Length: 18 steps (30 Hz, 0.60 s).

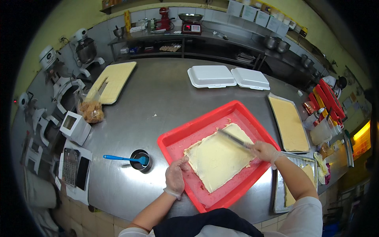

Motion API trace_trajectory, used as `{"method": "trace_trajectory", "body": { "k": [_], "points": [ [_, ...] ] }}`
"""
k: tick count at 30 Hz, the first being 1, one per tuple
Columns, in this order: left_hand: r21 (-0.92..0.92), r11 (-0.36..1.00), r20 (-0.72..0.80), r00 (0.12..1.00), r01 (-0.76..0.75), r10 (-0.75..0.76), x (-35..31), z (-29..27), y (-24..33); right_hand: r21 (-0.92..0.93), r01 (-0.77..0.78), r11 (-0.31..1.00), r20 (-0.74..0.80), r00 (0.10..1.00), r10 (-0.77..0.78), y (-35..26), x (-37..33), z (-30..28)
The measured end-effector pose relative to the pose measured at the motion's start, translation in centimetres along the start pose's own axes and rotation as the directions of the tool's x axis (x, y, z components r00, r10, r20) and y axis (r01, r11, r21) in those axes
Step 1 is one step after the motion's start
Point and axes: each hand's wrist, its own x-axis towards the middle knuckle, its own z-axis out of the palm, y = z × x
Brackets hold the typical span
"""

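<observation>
A sheet of cake coated with pale cream lies in a shallow red tray, turned at an angle. Its browned edges show at the left and upper sides. My right hand, in a clear glove, is closed round the handle of an icing spatula. The slightly blurred blade lies across the upper part of the cream. On the tray's left side my gloved left hand grips the rim, fingertips close to the cake's left corner.
Left of the tray, a blue-handled brush rests in a dark bowl. White foam boxes stand behind. Sheet cakes in pans flank the table, one pan at right, another at far left beside a bag.
</observation>
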Motion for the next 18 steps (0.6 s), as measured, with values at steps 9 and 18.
{"method": "trace_trajectory", "body": {
  "k": [9, 18],
  "points": [
    [-0.027, 0.915, 0.411, 0.83, -0.403, 0.377, -3.4, 0.0, 0.1, -0.004, 0.06, 0.998, 0.102, 0.993, -0.059, -8.3, 1.8, 3.8],
    [-0.182, 0.957, 0.456, 0.882, 0.227, -0.123, 5.7, -6.5, -1.4, -0.243, 0.083, 0.966, 0.021, 0.997, -0.081, -11.6, 4.8, 1.2]
  ]
}}
